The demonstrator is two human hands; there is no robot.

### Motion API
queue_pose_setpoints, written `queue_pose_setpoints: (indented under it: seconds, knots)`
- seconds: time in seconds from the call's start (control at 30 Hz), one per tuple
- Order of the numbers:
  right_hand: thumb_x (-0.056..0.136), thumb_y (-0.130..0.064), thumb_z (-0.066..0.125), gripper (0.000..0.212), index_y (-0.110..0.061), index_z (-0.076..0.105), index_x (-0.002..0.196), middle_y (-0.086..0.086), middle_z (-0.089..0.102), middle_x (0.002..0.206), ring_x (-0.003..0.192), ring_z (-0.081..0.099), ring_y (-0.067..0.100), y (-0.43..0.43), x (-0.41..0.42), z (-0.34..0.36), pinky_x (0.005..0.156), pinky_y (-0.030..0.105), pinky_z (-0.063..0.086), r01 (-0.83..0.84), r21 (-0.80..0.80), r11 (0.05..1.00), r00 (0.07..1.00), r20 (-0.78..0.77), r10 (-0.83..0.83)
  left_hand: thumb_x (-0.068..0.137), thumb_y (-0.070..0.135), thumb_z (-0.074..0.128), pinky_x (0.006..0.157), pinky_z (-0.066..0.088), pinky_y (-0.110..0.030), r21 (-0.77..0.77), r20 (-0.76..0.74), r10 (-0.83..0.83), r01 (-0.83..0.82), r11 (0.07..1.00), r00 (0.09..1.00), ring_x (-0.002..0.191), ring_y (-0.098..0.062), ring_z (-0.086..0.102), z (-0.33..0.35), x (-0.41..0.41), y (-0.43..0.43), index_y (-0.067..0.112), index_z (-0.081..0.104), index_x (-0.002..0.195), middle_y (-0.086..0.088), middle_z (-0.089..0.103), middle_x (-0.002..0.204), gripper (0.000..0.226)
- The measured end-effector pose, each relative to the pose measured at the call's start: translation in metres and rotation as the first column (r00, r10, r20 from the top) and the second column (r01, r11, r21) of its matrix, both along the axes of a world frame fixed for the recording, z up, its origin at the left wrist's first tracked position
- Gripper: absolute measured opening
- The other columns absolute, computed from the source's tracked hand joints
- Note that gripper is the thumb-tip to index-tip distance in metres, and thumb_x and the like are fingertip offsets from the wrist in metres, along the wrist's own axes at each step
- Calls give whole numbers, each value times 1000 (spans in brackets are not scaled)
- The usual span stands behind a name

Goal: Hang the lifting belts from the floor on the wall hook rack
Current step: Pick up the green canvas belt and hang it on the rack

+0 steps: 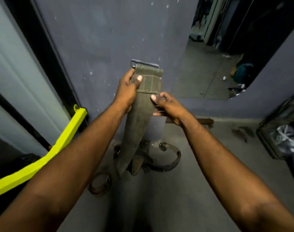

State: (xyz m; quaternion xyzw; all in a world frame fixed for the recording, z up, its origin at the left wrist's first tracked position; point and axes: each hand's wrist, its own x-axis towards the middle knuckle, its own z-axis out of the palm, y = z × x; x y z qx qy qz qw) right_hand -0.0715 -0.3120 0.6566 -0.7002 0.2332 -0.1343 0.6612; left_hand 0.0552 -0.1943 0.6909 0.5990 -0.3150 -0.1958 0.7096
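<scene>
My right hand (168,107) pinches the edge of the olive canvas belt (149,84); my left hand (127,92) grips higher, thumb on the webbing. I should keep the metal buckle (145,63) uppermost, ready for a hook; the wall (101,39) beyond shows no rack.

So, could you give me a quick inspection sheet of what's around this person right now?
Surface: grey floor.
Job's things: green belt held up, tail hanging; dark belt and brown belt curled on the floor; hook rack not in view.
Clutter: bin holding a plastic bag, right.
Hands: left hand grips the green belt's top; right hand pinches it lower.
Cables: nothing seen.
Surroundings: blue-grey wall, mirror, yellow bar.
</scene>
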Motion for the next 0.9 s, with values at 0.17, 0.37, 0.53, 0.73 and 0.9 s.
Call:
queue_pose_setpoints:
  seconds: [0.17, 0.37, 0.53, 0.73, 0.9]
  knots:
    - [99, -16, 61, 24, -20, 51, 78, -13, 55, 53, 54, 54, 1, 12, 13, 88, 60, 27, 55, 131, -221, 966, 970, 228, -80, 100, 34, 51, 90, 57, -37, -145, 154, -1, 23, 989, 988, 99, -16, 70, 112, -2, 5, 13, 58, 118, -7, 71, 112, 29]
    - [98, -22, 63, 20, -23, 53, 80, -6, 57, 71, 67, 57, 8, 20, 25, 175, 59, 29, 54, 224, -367, 903, 918, 391, -68, 98, 31, 55, 74, 57, -36, -298, -74, 82, -100, 949, 994, 77, -21, 67, 221, 4, 11, 13, 65, 92, -12, 71, 91, 21]
    - [100, -26, 60, 8, -18, 60, 101, -2, 69, 90, 84, 68, 9, 21, 24, 223, 71, 33, 60, 167, -348, 923, 905, 424, -4, 99, 27, 55, 81, 58, -42, -414, -110, 29, -73, 908, 993, 84, -26, 66, 257, 0, 8, 11, 64, 88, -17, 70, 93, 21]
    - [99, -28, 62, 14, -20, 61, 88, -7, 71, 77, 72, 67, 6, 29, 19, 240, 63, 24, 52, 254, -283, 925, 848, 524, -73, 94, 16, 58, 91, 55, -53, -485, -62, 80, -100, 869, 995, 86, -24, 63, 275, -6, 1, 19, 67, 91, -10, 68, 92, 9]
    - [95, -29, 67, 33, -11, 64, 123, 5, 74, 112, 102, 73, 18, 35, 9, 231, 85, 34, 60, 138, -322, 937, 895, 445, 21, 97, 14, 58, 82, 58, -47, -482, -139, 104, -159, 862, 985, 77, -19, 61, 293, -10, 0, 16, 68, 89, -3, 66, 80, 13]
